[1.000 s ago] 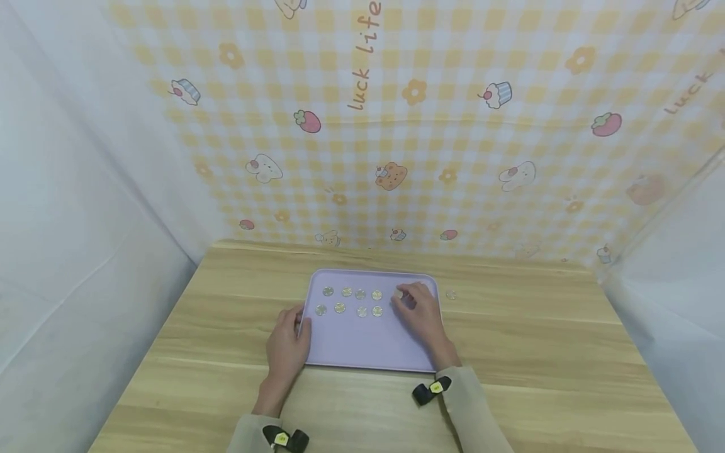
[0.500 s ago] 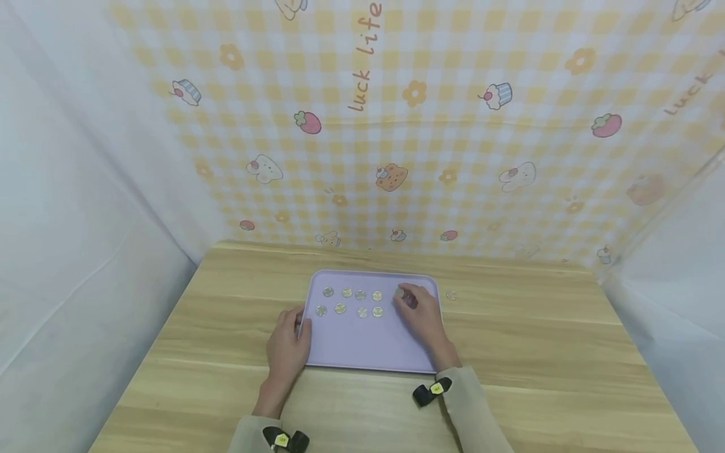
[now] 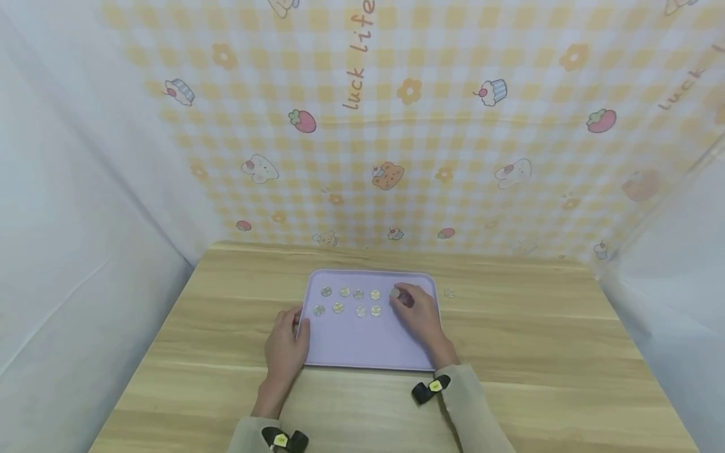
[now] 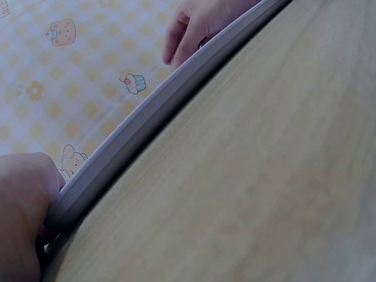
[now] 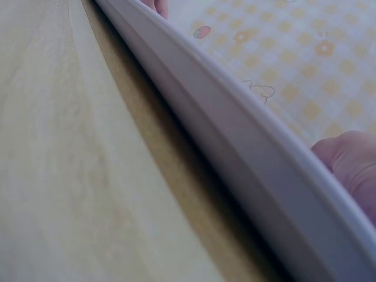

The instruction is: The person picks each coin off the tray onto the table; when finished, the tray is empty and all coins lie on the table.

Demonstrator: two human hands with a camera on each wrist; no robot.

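Observation:
A lilac tray lies on the wooden table, with two rows of coins, such as this coin, in its upper left and middle. My left hand grips the tray's left edge, thumb over the rim; the left wrist view shows this hand at the tray's side wall. Over the tray's upper right, my right hand pinches a coin between thumb and finger. Whether that coin touches the tray I cannot tell. The right wrist view shows part of the right hand behind the tray wall.
A single coin lies on the wooden table, just right of the tray. Behind the table hangs a yellow checked cloth, with pale cloth walls at both sides. Both wrists wear black straps with small devices.
The head view has shifted slightly. My left hand keeps its grip on the tray, and my right hand stays over the same part of it, still pinching the coin.

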